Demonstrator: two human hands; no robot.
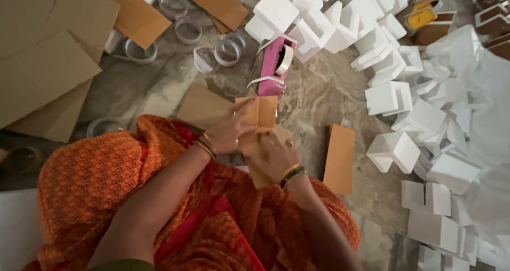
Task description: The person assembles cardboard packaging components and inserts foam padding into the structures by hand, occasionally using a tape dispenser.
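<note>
My left hand (227,130) and my right hand (277,155) both grip a small brown cardboard box (257,123), partly folded, held over my lap. The left fingers press its upper left flap; the right hand clasps its lower side. Just beyond the box stands a pink tape dispenser (275,65) with a white tape roll and a loose strip of tape hanging off it. Orange patterned cloth (106,180) covers my lap and arms.
White folded boxes (404,95) lie heaped at the right and top. Flat brown cardboard sheets (48,64) lie at the left, another brown piece (339,158) at the right of my hands. Several clear tape rolls (187,30) sit on the stone floor.
</note>
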